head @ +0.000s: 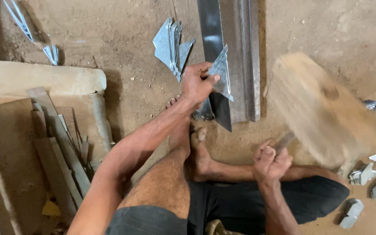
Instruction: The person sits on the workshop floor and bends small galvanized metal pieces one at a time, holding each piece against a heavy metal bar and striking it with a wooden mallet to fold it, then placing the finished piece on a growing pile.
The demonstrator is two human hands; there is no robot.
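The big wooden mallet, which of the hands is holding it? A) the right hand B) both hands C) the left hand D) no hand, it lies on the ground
A: the right hand grips the handle of the big, blurred wooden mallet, while the left hand holds a shiny triangular sheet-metal piece against the long grey metal bar on the dirt floor.
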